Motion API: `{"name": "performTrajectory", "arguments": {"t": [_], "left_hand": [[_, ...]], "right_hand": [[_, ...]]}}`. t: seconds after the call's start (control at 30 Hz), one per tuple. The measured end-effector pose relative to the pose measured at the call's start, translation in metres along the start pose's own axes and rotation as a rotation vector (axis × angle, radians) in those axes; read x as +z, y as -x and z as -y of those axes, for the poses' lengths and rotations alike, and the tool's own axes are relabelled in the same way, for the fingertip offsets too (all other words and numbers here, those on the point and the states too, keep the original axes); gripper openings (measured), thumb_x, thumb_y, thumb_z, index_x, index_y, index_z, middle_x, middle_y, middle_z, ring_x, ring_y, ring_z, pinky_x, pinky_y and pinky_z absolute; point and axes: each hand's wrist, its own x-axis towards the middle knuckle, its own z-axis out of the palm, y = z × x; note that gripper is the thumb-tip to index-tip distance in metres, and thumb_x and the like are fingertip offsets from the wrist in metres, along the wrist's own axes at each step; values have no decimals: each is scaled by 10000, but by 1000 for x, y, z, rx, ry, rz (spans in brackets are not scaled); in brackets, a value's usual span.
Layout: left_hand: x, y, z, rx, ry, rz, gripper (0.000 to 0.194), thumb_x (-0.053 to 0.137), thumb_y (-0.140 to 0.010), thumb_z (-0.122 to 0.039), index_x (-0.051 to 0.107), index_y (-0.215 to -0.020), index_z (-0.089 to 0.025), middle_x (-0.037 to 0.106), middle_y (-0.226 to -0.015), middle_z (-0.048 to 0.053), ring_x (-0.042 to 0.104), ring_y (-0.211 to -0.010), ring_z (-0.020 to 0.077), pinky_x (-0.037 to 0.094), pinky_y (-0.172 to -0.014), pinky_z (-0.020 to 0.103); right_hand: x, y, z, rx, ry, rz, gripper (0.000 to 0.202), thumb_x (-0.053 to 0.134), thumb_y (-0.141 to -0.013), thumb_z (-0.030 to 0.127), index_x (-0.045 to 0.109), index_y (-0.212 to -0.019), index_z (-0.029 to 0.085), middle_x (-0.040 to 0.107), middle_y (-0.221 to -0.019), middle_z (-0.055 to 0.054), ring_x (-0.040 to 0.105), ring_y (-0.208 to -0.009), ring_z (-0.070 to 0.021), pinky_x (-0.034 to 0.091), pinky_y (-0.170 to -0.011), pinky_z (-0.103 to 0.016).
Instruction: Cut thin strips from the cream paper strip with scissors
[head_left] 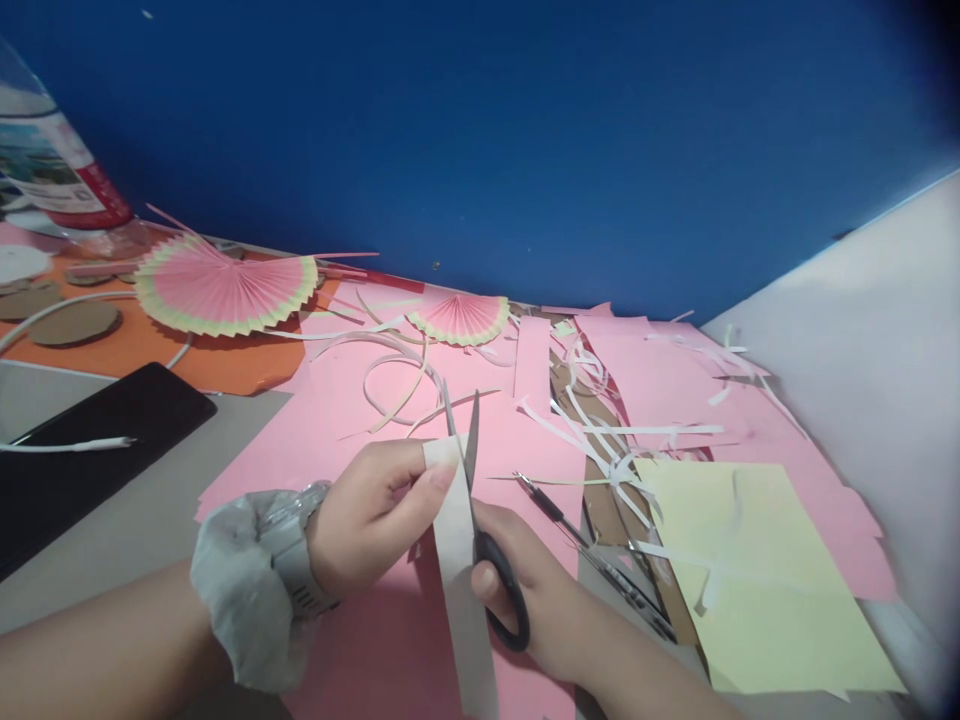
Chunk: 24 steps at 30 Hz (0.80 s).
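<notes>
Paper strip [456, 575] pinched near top in left grip [382, 500]; right grip [536, 585] clasps scissors [491, 553] alongside, blades [472, 440] apart.

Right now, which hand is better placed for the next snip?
Probably the right hand: it holds the black-handled scissors open at the white paper strip, which the left hand pinches.

Soft light brightens the white wall [847, 400], shadow dulls the near pink paper [375, 655], and the upper-right corner is black.
</notes>
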Motion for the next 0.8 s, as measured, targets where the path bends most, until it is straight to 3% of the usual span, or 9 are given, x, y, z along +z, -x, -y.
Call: {"name": "performTrajectory", "arguments": {"t": [0.2, 0.3, 0.8], "left_hand": [[0, -1, 0, 19, -10, -9, 391, 325, -929, -305, 440, -588, -153, 463, -460, -45, 435, -422, 54, 323, -440, 168], [-1, -2, 0, 0, -17, -6, 387, 326, -928, -310, 436, -592, -154, 448, -460, -49, 430, -424, 56, 319, -439, 172], [0, -3, -1, 23, -44, -18, 391, 330, -923, -309, 442, -584, -149, 474, -467, -37, 428, -436, 60, 324, -444, 172]], "right_hand": [[-1, -1, -1, -41, 55, -17, 573, 237, -844, 655, 517, -919, 160, 469, -699, -29, 433, -670, -189, 419, -619, -286], [-1, -1, -1, -51, 55, -29, 535, 237, -859, 631, 500, -927, 170, 466, -705, -28, 416, -659, -184, 393, -579, -267], [1, 0, -3, -31, 15, -12, 498, 258, -861, 621, 482, -948, 184, 459, -773, -28, 417, -725, -192, 407, -672, -287]]}}
